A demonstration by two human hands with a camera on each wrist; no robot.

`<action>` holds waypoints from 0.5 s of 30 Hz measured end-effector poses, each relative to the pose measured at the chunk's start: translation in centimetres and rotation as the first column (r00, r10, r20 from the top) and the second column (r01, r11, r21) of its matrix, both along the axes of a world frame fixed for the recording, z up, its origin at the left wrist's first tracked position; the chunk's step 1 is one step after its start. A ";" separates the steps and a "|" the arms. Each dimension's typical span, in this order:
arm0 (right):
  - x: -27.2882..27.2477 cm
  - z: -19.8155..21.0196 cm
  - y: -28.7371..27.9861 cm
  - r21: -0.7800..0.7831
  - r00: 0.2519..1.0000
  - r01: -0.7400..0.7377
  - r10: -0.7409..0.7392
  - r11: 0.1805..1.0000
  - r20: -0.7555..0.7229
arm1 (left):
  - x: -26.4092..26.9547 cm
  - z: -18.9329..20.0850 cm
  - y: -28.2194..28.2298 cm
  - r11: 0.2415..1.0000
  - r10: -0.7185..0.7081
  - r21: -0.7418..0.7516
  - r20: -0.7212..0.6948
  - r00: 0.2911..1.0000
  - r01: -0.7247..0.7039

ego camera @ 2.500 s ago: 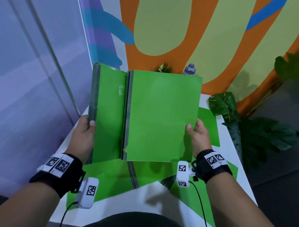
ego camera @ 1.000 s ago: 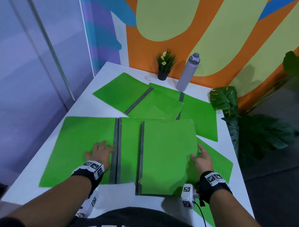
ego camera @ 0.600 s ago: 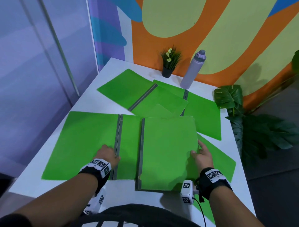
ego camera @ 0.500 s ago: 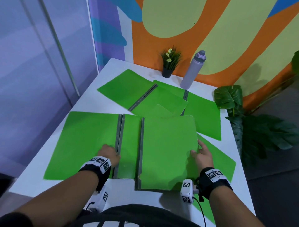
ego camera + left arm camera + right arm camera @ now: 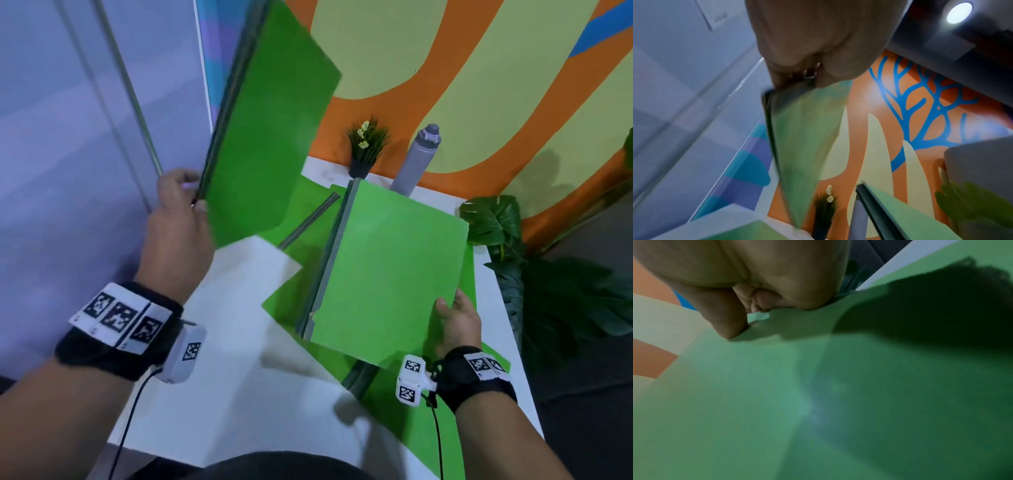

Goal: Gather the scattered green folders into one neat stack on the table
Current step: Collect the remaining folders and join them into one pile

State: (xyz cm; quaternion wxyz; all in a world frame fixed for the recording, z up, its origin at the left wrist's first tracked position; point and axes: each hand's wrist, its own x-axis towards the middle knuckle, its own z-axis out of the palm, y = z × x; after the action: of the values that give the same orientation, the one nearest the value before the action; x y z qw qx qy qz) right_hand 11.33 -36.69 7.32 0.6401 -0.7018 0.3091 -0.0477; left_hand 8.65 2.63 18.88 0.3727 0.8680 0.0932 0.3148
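Note:
My left hand (image 5: 186, 202) pinches the grey spine edge of a green folder (image 5: 270, 126) and holds it upright and tilted, high over the table's left side; the left wrist view shows that folder (image 5: 803, 138) hanging from my left hand (image 5: 809, 78). My right hand (image 5: 452, 318) grips the right edge of a second green folder (image 5: 390, 277), lifted and slanted above the table. The right wrist view is filled by this folder (image 5: 777, 402), thumb on top. More green folders (image 5: 308, 205) lie flat on the white table (image 5: 233, 325), partly hidden.
A small potted plant (image 5: 364, 147) and a grey water bottle (image 5: 416, 161) stand at the table's far edge by the painted wall. Large leafy plants (image 5: 548, 281) stand off the right side. A purple wall with a rail runs along the left.
Half a second ago both folders lay flat on the table under my hands. Now each hand has one lifted: the left folder swung up to the left, the right folder rose and tilted.

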 end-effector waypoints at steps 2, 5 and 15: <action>0.5 0.3 0.8 0.018 1.000 -0.010 0.009 1.000 0.016 | 0.3 -1.6 0.9 0.993 -0.017 -0.122 -0.124 0.992 0.002; 0.8 0.1 2.6 0.044 0.999 -0.041 0.041 0.998 0.003 | 0.6 -7.1 2.0 0.917 -0.149 -0.399 -0.300 0.942 0.018; -0.7 -4.9 7.0 -0.067 0.972 -0.196 0.185 0.978 -0.145 | -3.5 -17.1 -0.6 0.808 -0.394 -0.583 -0.639 0.661 -0.082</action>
State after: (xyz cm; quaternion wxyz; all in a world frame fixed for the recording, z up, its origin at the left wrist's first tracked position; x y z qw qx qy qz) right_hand 10.62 -29.66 2.43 0.5898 -0.7551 0.2817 0.0504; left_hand 5.12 2.08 1.82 0.5694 0.7725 0.2444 -0.1389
